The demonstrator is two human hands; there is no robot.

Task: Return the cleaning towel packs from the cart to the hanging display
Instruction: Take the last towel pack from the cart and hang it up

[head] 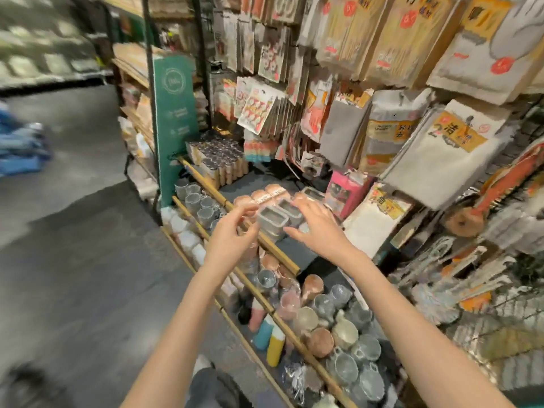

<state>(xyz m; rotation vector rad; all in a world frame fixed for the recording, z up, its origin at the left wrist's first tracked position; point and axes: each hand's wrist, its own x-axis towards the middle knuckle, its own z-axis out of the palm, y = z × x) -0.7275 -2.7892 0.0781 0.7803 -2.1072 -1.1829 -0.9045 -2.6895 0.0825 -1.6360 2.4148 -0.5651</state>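
Note:
Cleaning towel packs hang on the display at the right: a white pack with a yellow label (450, 154), a second white one (379, 219) lower down, and a grey pack (344, 134) beside them. My left hand (232, 234) hovers over the shelf edge, fingers loosely curled and holding nothing. My right hand (312, 225) is spread open just above some small grey rectangular tubs (272, 219). Neither hand holds a towel pack. No cart is clearly in view.
Bamboo-edged shelves (276, 251) below hold several ceramic cups (344, 334) and glass mugs (197, 198). A green sign panel (175, 113) stands at the shelf end. A blurred blue object (20, 148) is at the far left beside the dark aisle floor (88, 260).

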